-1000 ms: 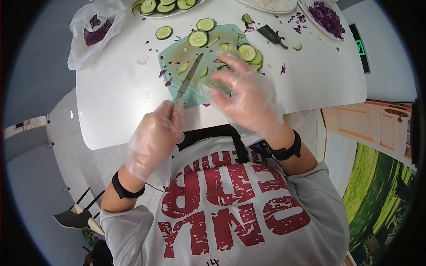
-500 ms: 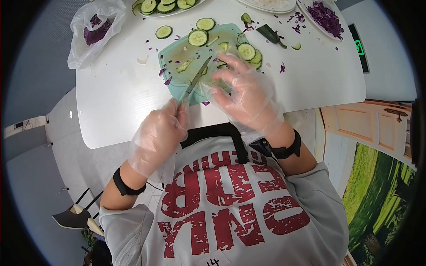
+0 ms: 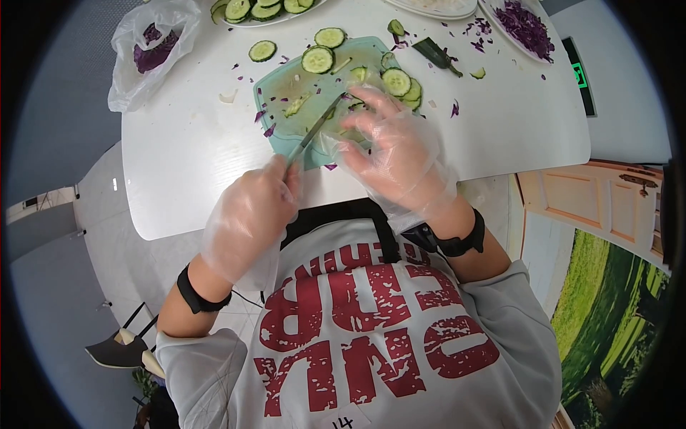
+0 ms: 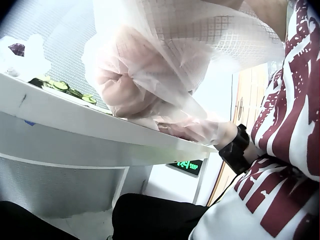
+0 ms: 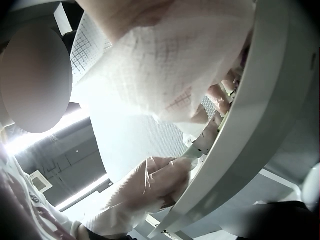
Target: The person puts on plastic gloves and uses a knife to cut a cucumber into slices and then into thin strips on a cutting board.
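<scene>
In the head view my gloved left hand [image 3: 250,211] grips a small knife [image 3: 314,132] by its handle, the blade angled across the green cutting board [image 3: 282,136]. The blade tip lies close to the fingertips of my gloved right hand [image 3: 396,150]. That hand rests over the right part of the board, its fingers spread and slightly bent, thumb apart from them. Bits of cucumber lie around and partly under its fingers. Cucumber slices [image 3: 317,59] lie at the board's far edge, and more slices [image 3: 396,82] beside my right fingertips. The right wrist view shows my left hand [image 5: 160,182] low at the table edge.
A plate of cucumber slices [image 3: 264,11] stands at the back, with a plate of shredded purple cabbage [image 3: 525,32] at the back right. A plastic bag [image 3: 132,86] with purple cabbage lies left. A cucumber end [image 3: 434,56] and cabbage scraps lie scattered on the white table [image 3: 186,164].
My left hand has shifted the knife right, so its tip has come up to the right hand's fingertips. My right hand stays in nearly the same place.
</scene>
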{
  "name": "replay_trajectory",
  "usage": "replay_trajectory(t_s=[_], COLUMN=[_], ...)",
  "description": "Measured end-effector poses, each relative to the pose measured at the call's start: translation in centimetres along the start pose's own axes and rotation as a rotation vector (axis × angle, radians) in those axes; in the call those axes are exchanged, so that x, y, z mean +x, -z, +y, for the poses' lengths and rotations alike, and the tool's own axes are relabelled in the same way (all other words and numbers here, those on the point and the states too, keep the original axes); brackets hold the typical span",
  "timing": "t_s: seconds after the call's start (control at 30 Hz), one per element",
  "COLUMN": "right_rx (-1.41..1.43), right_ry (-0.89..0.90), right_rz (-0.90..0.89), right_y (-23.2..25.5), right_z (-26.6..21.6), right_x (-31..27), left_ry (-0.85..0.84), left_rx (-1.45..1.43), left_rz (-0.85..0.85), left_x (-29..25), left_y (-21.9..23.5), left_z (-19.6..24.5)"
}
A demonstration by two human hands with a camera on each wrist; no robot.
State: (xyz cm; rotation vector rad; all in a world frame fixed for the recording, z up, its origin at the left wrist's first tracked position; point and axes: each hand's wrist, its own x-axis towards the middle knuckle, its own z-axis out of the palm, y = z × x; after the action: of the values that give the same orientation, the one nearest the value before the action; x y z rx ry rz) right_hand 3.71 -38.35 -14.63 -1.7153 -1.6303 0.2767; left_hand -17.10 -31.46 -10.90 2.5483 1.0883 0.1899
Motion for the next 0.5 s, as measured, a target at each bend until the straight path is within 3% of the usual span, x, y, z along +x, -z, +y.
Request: replay_trajectory(t_s=[0.37, 0.43, 0.5], right_rx=[-0.053, -0.15, -0.143], right_ry=[0.037, 0.091, 0.003], right_rz=[0.017, -0.022, -0.052], right_y=[0.1, 0.1, 0.9], right_z=[-0.5, -0.5, -1.5], right_x=[0.0, -0.1, 0.2], left_ry=[0.014, 0.19, 0.168], left_rx=[-0.064, -0.118, -0.057], left_rz=[0.013, 0.032, 0.042], left_x=[0.2, 0.1, -0.1], left_y=[0.0, 0.9, 1.3], left_z=[-0.1, 0.4, 0.3])
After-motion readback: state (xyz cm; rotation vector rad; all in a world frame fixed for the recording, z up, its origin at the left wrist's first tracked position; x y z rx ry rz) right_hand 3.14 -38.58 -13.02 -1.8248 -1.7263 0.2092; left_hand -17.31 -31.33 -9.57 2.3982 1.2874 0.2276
